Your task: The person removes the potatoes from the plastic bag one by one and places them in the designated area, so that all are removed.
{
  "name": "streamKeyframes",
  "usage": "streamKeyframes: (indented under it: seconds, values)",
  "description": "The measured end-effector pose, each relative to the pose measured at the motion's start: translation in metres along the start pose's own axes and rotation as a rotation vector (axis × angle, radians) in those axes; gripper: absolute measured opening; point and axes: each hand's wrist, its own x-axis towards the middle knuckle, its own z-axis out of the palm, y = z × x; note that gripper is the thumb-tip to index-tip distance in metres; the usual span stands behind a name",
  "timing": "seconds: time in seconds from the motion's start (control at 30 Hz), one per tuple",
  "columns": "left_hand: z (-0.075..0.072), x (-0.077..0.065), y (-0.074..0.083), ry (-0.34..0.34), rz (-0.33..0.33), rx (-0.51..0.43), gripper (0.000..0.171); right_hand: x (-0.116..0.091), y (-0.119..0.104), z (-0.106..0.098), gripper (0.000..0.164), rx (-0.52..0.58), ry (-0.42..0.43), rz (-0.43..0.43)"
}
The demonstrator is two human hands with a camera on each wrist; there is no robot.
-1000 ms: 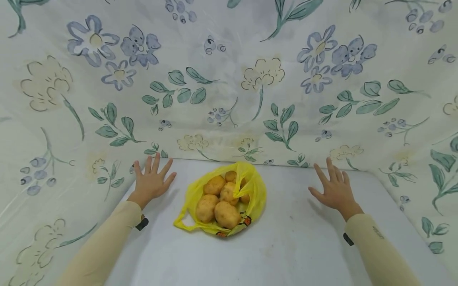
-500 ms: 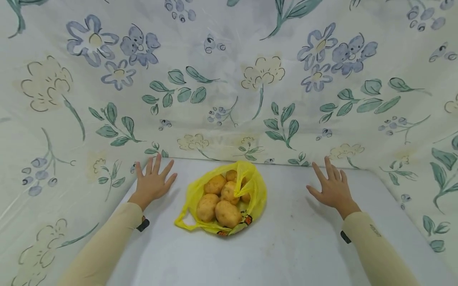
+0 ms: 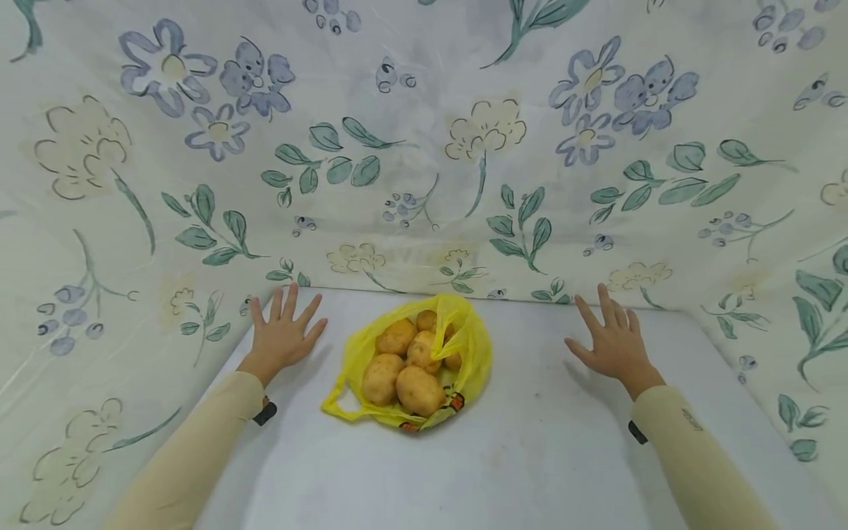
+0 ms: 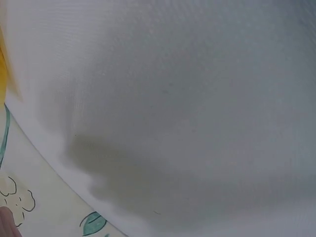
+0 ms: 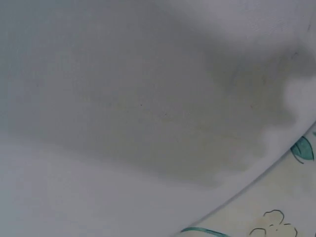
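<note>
A yellow plastic bag (image 3: 478,353) lies spread on the white table, its mouth gaping upward and one handle loop stretched out to the left. Several potatoes (image 3: 420,391) sit inside it in plain sight; those at the right are partly covered by a fold of plastic. To the bag's left my left hand (image 3: 280,340) has its fingers spread, holding nothing. My right hand (image 3: 615,349) is likewise spread and bare, farther off on the bag's right. Both hands cast shadows on the tabletop in the wrist views. A sliver of the yellow bag (image 4: 2,74) shows at the left wrist view's edge.
The white tabletop (image 3: 397,478) carries a few faint stains. Floral sheeting (image 3: 424,147) rises behind the table and along both sides. Dark bands (image 3: 266,412) show at the sleeve cuffs.
My right hand has drifted slightly to the left. The whole head view has shifted slightly upward over the last half second. The bag and potatoes stay put on the table.
</note>
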Motion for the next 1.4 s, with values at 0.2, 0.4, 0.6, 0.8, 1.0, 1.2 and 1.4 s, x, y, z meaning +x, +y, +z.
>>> streamKeyframes:
  seconds: [0.2,0.4,0.6,0.8,1.0,1.2,1.4]
  values:
    - [0.004,0.002,0.000,-0.023,0.008,-0.011,0.071,-0.003,-0.003,0.001,0.086,-0.002,-0.012,0.001]
    - [0.004,0.009,0.004,-0.008,0.034,-0.028,0.074,-0.001,-0.007,-0.010,0.086,0.027,0.016,0.010]
    - [-0.006,0.008,0.017,0.006,0.078,-0.065,0.072,0.008,-0.021,-0.020,0.086,0.010,0.019,-0.032]
    - [-0.013,0.000,0.033,0.003,0.179,-0.090,0.069,0.015,-0.043,-0.019,0.086,0.015,0.049,-0.113]
    - [-0.015,-0.013,0.048,-0.009,0.364,-0.122,0.069,0.019,-0.074,-0.024,0.084,0.055,0.084,-0.205]
    - [-0.012,-0.024,0.061,-0.031,0.528,-0.155,0.077,0.024,-0.105,-0.031,0.083,0.062,0.114,-0.323]
    - [-0.008,-0.031,0.070,-0.101,0.592,-0.175,0.084,0.027,-0.139,-0.029,0.084,0.085,0.143,-0.472]
